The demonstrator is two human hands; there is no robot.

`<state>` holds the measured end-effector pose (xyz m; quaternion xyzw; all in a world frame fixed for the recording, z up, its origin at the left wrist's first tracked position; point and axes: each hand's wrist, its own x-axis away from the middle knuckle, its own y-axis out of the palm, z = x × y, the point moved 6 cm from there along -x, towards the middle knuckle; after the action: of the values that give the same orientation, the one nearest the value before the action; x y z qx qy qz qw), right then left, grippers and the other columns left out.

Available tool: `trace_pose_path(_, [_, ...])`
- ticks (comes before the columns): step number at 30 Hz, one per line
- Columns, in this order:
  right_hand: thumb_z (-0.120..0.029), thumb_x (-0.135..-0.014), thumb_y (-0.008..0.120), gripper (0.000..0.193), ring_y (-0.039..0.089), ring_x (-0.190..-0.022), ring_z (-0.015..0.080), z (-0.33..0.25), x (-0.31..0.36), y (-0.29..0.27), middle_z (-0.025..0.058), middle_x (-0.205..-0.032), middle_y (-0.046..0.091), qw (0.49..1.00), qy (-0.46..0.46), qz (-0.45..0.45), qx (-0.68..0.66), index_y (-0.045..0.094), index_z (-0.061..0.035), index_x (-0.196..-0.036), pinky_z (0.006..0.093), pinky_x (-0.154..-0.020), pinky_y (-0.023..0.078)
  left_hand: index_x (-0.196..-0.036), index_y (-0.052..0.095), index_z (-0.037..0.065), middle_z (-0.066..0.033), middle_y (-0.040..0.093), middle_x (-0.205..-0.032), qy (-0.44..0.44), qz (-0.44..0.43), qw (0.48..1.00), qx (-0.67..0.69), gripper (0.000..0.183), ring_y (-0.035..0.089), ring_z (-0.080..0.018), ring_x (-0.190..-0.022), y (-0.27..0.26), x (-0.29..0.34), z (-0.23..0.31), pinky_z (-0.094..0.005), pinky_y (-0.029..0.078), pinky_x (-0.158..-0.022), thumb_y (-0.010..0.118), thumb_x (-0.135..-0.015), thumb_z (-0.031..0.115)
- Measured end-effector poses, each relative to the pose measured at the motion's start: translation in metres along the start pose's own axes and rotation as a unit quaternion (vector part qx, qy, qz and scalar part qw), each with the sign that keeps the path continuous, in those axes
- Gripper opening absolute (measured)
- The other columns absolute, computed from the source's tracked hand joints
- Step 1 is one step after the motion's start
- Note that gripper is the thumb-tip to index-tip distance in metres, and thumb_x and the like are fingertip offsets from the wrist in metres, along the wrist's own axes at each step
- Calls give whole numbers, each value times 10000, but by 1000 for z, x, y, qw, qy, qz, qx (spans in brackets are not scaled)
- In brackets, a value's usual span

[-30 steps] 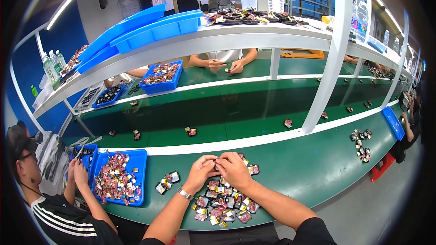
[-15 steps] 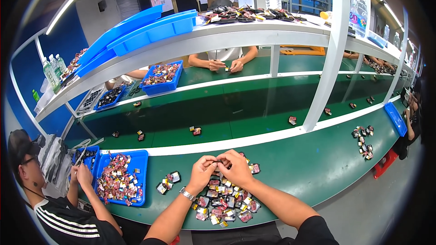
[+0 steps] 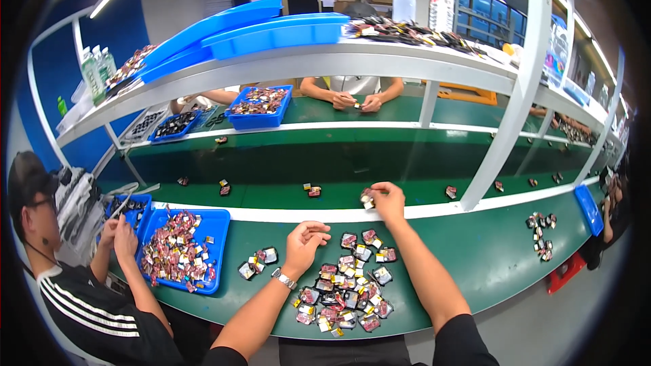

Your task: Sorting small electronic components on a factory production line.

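My right hand (image 3: 388, 203) reaches over the white rail at the belt's near edge. Its fingers are closed on a small electronic module (image 3: 367, 198), dark-cased with a pale part on it. My left hand (image 3: 306, 247), a metal watch on its wrist, hovers over the green bench with loosely bent fingers and nothing visible in them. Below and between my forearms spreads a pile of similar modules (image 3: 349, 291) with black cases, red wiring and yellow-white parts. A smaller group of modules (image 3: 258, 262) lies left of my left wrist.
A blue tray (image 3: 225, 247) heaped with red-wired parts stands at the left, beside a seated co-worker (image 3: 88, 285). Spaced modules lie along the green belt (image 3: 271, 193). A white post (image 3: 505, 122) rises right of centre, carrying a shelf (image 3: 305, 61) of blue trays and parts.
My hands have parted: the right went forward to the rail with a module, while the left stayed near the pile and loosened its fingers. The whole view has shifted slightly.
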<state>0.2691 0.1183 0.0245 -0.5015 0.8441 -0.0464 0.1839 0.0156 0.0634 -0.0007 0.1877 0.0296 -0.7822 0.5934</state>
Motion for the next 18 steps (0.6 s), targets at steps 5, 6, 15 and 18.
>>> trace_pose_path(5, [-147, -749, 740, 160, 637, -881, 312, 24, -60, 8, 159, -899, 681, 949, -58, -2, 310, 705, -48, -870, 407, -791, 511, -991, 612, -26, -95, 682, -979, -10, 34, 999, -34, 162, 665, -132, -799, -6, -5, 0, -244, 532, -676, 498, -876, -36])
trace_pose_path(6, [-177, -741, 747, 196, 620, -907, 333, -5, -46, 26, 165, -925, 668, 942, -145, 14, 301, 695, -46, -877, 426, -803, 503, -986, 616, -21, -90, 684, -963, -13, 42, 998, -42, 167, 663, -126, -781, -12, -1, -3, -242, 529, -664, 492, -875, -35])
trace_pose_path(15, [-349, -711, 799, 598, 613, -1008, 354, -27, 5, 142, 217, -1035, 617, 922, -129, -79, 355, 541, 27, -1097, 436, -855, 507, -906, 606, -9, -78, 684, -892, -25, 57, 997, -49, 151, 624, -97, -670, -13, -3, -5, -226, 491, -571, 468, -855, -43])
trace_pose_path(18, [-202, -719, 780, 600, 620, -979, 321, -15, -3, 114, 181, -1051, 620, 953, -129, -110, 252, 501, 3, -1208, 426, -859, 506, -921, 597, -5, -87, 683, -890, -42, 65, 997, -28, 138, 609, -93, -646, -14, -6, -9, -219, 478, -548, 480, -859, -41])
